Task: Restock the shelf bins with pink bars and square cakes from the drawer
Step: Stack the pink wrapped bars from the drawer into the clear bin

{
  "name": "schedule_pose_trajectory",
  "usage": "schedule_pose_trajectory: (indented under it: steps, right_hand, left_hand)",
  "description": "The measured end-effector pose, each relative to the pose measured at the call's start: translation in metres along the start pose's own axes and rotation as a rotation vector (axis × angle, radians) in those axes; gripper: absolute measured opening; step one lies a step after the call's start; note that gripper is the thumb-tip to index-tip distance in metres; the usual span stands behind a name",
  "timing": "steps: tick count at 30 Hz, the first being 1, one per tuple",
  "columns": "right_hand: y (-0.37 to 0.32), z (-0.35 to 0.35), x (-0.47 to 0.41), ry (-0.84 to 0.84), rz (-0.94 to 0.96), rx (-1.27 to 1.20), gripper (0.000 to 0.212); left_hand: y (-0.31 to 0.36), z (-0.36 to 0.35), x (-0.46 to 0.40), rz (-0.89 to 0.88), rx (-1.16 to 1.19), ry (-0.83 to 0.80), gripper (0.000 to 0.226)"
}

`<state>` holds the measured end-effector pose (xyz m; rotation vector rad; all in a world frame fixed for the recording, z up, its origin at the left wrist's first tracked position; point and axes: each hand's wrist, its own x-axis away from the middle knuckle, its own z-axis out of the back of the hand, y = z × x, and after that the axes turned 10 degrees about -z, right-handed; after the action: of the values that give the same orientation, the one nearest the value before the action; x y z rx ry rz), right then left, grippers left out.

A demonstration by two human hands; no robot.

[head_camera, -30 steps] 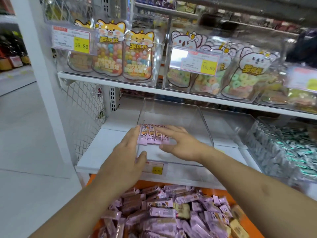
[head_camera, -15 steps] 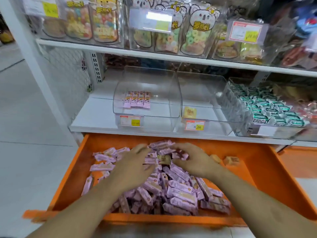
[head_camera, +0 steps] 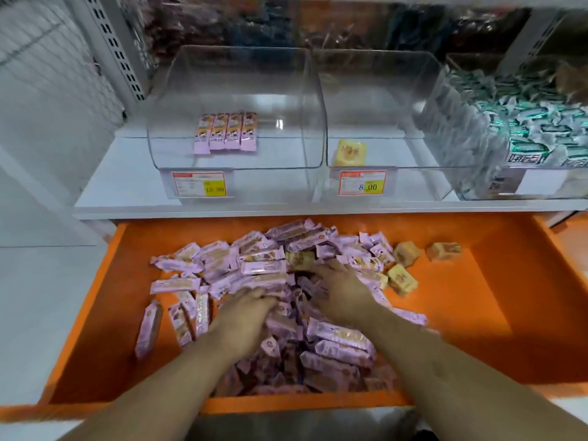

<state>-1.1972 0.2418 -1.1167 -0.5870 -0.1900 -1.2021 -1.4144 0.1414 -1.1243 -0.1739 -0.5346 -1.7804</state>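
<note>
Orange drawer (head_camera: 477,313) fills more of the view than half a second ago, and both hands have sunk deeper into the heap of pink bars (head_camera: 264,268). Left hand (head_camera: 245,316) and right hand (head_camera: 343,294) lie palm-down, fingers buried; whether they grip anything cannot be told. Four bars (head_camera: 226,132) stay in the left bin (head_camera: 178,122); one square cake (head_camera: 349,153) stays in the middle bin (head_camera: 397,90).

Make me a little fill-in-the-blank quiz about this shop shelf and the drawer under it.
1. The left bin holds ___ pink bars.
2. The middle bin holds one yellow square ___.
3. Both hands, left hand and right hand, reach into the ___ drawer.

Missing words: four; cake; orange
</note>
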Motion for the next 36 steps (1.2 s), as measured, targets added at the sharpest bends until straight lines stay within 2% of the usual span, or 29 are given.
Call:
schedule_pose_trajectory:
  steps: [5, 8, 10, 12, 16, 20, 25, 27, 29, 30, 31, 33, 36]
  right_hand:
    - [0.006, -0.002, -0.003, 0.055, -0.073, -0.103, 0.053]
    - [-0.001, 0.015, 0.007, 0.047, -0.077, -0.072, 0.034]
    - [-0.005, 0.035, 0.013, 0.051, -0.072, -0.149, 0.025]
    - [-0.013, 0.067, 0.025, 0.076, -0.073, -0.283, 0.024]
    - [-0.029, 0.134, 0.054, 0.078, -0.015, -0.578, 0.020]
    - [-0.047, 0.180, 0.098, 0.040, 0.080, -0.791, 0.020]
    - [-0.067, 0.191, 0.128, 0.072, 0.155, -0.956, 0.010]
    - [-0.075, 0.187, 0.127, 0.087, 0.156, -0.967, 0.020]
    - [-0.081, 0.184, 0.124, 0.097, 0.137, -0.989, 0.033]
    - [-0.082, 0.184, 0.124, 0.099, 0.137, -1.000, 0.034]
    - [-0.083, 0.185, 0.123, 0.102, 0.132, -1.006, 0.031]
    - [-0.081, 0.188, 0.122, 0.111, 0.113, -1.024, 0.024]
    - [-0.080, 0.199, 0.120, 0.099, 0.120, -1.063, 0.016]
  left_hand:
    - [0.007, 0.011, 0.005, 0.031, 0.027, 0.020, 0.042]
    - [0.013, 0.032, 0.019, 0.090, 0.153, 0.053, 0.032]
    - [0.019, 0.053, 0.028, 0.115, 0.250, 0.102, 0.032]
    - [0.027, 0.080, 0.037, 0.126, 0.393, 0.173, 0.039]
    - [0.048, 0.136, 0.058, 0.159, 0.584, 0.350, 0.027]
    - [0.070, 0.178, 0.085, 0.136, 0.910, 0.527, 0.023]
    - [0.093, 0.194, 0.099, 0.164, 1.294, 0.512, 0.020]
    - [0.098, 0.197, 0.096, 0.153, 1.410, 0.480, 0.020]
    - [0.100, 0.202, 0.096, 0.130, 1.418, 0.440, 0.016]
    - [0.100, 0.203, 0.096, 0.106, 1.384, 0.416, 0.014]
    - [0.099, 0.206, 0.097, 0.073, 1.340, 0.388, 0.012]
    - [0.094, 0.208, 0.097, 0.037, 1.248, 0.349, 0.026]
    - [0.088, 0.212, 0.097, 0.054, 1.228, 0.400, 0.031]
